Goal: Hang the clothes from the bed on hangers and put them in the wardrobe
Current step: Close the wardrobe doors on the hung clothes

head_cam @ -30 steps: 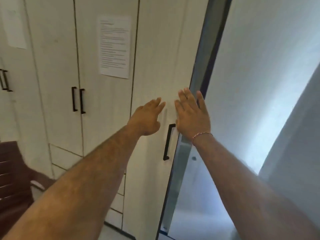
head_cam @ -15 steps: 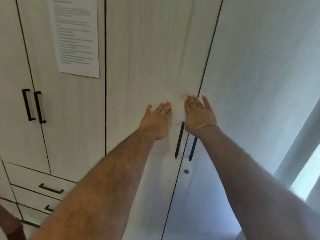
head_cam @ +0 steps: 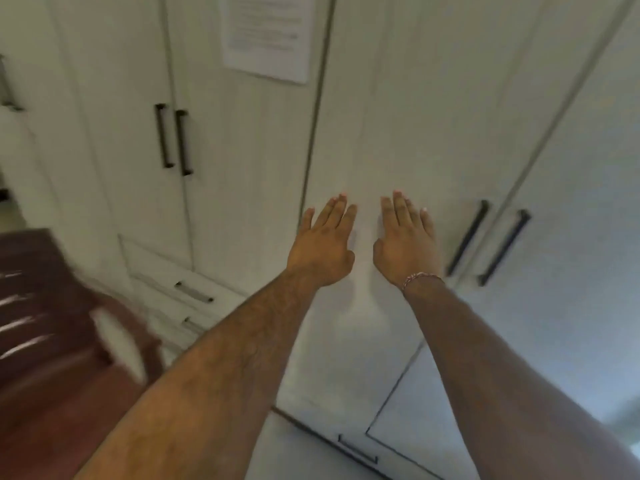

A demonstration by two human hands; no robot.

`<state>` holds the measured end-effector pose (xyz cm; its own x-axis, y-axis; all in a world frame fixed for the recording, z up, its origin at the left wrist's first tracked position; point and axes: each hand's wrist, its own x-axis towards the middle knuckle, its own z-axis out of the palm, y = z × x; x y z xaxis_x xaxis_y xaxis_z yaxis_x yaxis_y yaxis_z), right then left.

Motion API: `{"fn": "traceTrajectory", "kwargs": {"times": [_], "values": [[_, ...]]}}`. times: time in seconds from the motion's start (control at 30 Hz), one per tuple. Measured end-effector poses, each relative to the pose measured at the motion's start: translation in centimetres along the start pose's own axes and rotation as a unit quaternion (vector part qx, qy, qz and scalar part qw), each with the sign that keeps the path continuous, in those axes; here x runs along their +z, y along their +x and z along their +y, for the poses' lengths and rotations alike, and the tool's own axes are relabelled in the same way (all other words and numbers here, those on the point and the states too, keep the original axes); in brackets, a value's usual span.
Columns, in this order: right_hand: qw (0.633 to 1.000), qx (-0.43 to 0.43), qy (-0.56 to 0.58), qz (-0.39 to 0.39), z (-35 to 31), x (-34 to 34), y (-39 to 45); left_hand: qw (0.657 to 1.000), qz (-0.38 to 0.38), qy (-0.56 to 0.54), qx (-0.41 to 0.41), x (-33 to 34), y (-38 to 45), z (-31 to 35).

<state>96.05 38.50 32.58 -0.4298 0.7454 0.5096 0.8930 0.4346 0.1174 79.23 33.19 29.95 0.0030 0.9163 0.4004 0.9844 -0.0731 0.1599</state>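
Head view: both hands lie flat, fingers straight, holding nothing. The left hand (head_cam: pixel 323 245) and right hand (head_cam: pixel 405 242) sit side by side against a white wardrobe door (head_cam: pixel 398 133), just left of its black handle (head_cam: pixel 467 237). All doors in view look closed. No clothes, hangers or bed show here, so what hangs inside cannot be told. The hands carry no garment. Judging by that, either the wardrobe stage is finished or more clothes await on the bed.
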Motion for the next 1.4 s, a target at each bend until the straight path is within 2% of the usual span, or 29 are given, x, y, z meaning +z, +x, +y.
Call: {"fn": "traceTrajectory", "kwargs": {"times": [0.1, 0.17, 0.27, 0.37, 0.5, 0.6, 0.67, 0.77, 0.83, 0.87, 0.93, 1.0, 1.17, 1.27, 1.4], "values": [[0.989, -0.086, 0.068, -0.097, -10.1, 6.2, -3.1, 0.991, -0.033, 0.009, -0.130, 1.9, -10.0, -8.8], [0.974, -0.140, 0.107, -0.144, -17.2, 9.5, -5.7, 0.973, -0.055, 0.022, -0.223, 2.5, -17.6, -15.0], [0.944, -0.217, 0.137, -0.208, -27.5, 13.0, -9.2, 0.933, -0.044, 0.042, -0.354, 3.2, -29.6, -23.3], [0.912, -0.259, 0.167, -0.271, -38.3, 16.6, -10.9, 0.874, -0.048, 0.054, -0.480, 3.9, -40.4, -31.7], [0.889, -0.258, 0.190, -0.327, -49.5, 22.9, -10.7, 0.820, -0.061, 0.059, -0.565, 5.1, -48.5, -43.2], [0.878, -0.231, 0.197, -0.371, -57.2, 29.8, -8.8, 0.795, -0.085, 0.060, -0.597, 7.1, -52.0, -53.4], [0.876, -0.200, 0.195, -0.393, -61.8, 35.7, -7.2, 0.764, -0.103, 0.061, -0.634, 9.2, -54.0, -60.1], [0.885, -0.166, 0.155, -0.406, -65.5, 43.1, -5.6, 0.681, -0.110, 0.041, -0.723, 12.5, -57.1, -67.3], [0.892, -0.144, 0.104, -0.416, -66.4, 46.6, -4.8, 0.617, -0.106, -0.017, -0.780, 14.7, -58.3, -70.5], [0.893, -0.129, 0.086, -0.423, -66.6, 48.1, -4.6, 0.597, -0.098, -0.056, -0.795, 16.0, -58.6, -71.4], [0.897, -0.110, 0.065, -0.424, -66.5, 49.5, -3.9, 0.593, -0.055, -0.076, -0.800, 17.3, -58.9, -71.6], [0.895, -0.102, 0.046, -0.432, -66.6, 50.1, -3.4, 0.603, -0.037, -0.046, -0.796, 17.7, -59.1, -71.5], [0.874, -0.035, 0.056, -0.481, -63.7, 46.5, -5.2, 0.633, -0.038, -0.072, -0.770, 16.6, -58.2, -69.7], [0.856, 0.032, 0.074, -0.511, -58.4, 43.6, -8.1, 0.669, -0.051, -0.075, -0.737, 16.5, -56.8, -67.0], [0.826, 0.157, 0.110, -0.530, -48.6, 39.4, -13.2, 0.743, -0.090, -0.090, -0.658, 17.4, -54.2, -62.7]]}}
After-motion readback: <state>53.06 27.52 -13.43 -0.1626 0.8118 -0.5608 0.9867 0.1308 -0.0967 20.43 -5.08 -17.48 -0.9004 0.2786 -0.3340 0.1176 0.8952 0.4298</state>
